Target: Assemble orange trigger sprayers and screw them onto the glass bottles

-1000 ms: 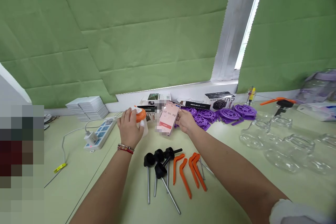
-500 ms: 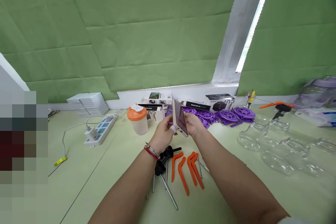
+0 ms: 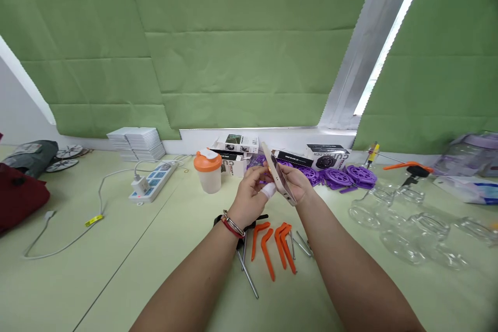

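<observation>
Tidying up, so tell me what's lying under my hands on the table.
Orange levers and metal rods show below the left hand; black knobs are mostly covered by its wrist.

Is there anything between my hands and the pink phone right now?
Nothing visible. Both the left hand and the right hand already grip the pink rectangular phone directly, above the orange plastic levers on the pale green table.
</observation>
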Tool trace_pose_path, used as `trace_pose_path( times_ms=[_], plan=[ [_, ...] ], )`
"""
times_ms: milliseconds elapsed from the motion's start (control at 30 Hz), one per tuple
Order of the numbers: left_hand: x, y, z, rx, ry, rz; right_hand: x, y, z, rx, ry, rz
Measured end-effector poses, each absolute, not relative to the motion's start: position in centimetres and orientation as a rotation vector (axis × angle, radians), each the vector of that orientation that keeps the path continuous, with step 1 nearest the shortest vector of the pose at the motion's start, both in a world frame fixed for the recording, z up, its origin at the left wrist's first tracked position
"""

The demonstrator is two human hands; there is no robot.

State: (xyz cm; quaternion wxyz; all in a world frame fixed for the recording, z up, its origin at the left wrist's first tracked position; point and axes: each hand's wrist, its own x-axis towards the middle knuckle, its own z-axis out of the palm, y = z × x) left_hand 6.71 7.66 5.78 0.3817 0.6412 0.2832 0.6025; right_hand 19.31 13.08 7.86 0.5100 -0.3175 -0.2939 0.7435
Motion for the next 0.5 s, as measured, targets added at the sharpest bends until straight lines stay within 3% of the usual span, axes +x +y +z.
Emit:
trace_pose_path(
  times_ms=[300,500],
  plan=[
    [6.2,7.2,6.0,1.670,0.783,1.603,18.7,12.7,6.6,-0.708,-0.606,1.946],
    [6.3,6.8,6.4,1.682,0.741,1.614,18.2,12.5,6.4,-0.806,-0.755,1.758]
  ],
)
